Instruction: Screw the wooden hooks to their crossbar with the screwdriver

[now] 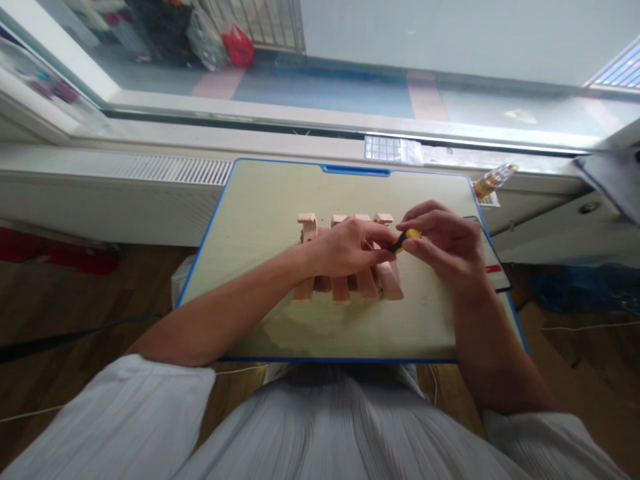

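Observation:
A pale wooden rack [345, 283] of several slats lies on a blue-edged lap table [260, 220]. My left hand [345, 248] rests over the rack's middle, its fingers curled and pinching toward the right. My right hand [445, 243] is closed on a small tool with a yellow handle and dark tip [406, 237], held just above the rack's right end. The fingertips of both hands meet at that tool. Whether the left hand holds the tool's tip or a part of the rack is hidden.
A small amber bottle [493, 179] lies at the table's far right corner. A flat card with a red mark [495, 270] sits by the right edge. A radiator grille [170, 170] and window sill run behind the table. Wooden floor shows on both sides.

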A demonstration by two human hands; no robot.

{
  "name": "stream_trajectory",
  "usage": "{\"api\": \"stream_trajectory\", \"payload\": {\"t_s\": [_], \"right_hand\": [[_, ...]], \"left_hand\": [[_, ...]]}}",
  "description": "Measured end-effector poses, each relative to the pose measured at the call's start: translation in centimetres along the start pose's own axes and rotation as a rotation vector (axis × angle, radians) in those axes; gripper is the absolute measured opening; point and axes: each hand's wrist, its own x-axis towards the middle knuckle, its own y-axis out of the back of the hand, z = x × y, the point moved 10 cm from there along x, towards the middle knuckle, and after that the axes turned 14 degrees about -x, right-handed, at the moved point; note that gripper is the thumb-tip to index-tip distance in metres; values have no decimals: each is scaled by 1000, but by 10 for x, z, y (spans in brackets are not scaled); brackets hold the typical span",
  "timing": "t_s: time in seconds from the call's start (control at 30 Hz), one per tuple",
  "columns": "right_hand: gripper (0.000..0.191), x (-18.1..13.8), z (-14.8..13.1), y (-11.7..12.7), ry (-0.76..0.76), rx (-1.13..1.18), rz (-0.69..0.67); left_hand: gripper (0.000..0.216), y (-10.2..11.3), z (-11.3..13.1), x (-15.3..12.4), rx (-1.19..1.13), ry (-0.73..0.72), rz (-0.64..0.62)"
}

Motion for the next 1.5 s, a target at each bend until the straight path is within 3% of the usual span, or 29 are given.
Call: {"api": "stream_trajectory", "payload": {"t_s": [0.2, 0.53, 0.87, 1.2, 1.5], "right_hand": [[21, -1, 4, 0, 20, -62, 69], [32, -4, 6, 0, 16, -99, 112], [27, -1, -8, -2, -15, -142, -55], [30, 0, -3, 8, 36, -222, 42], [19, 1, -3, 0, 65, -329, 23]], "left_hand": [[16, 3, -3, 0, -68, -6, 52], [16, 6, -2, -2, -62, 5, 76], [24, 1, 0, 0, -13, 12, 0], [22, 4, 0, -1, 182, 30, 45], [18, 10, 12, -4, 146, -15, 99]]}}
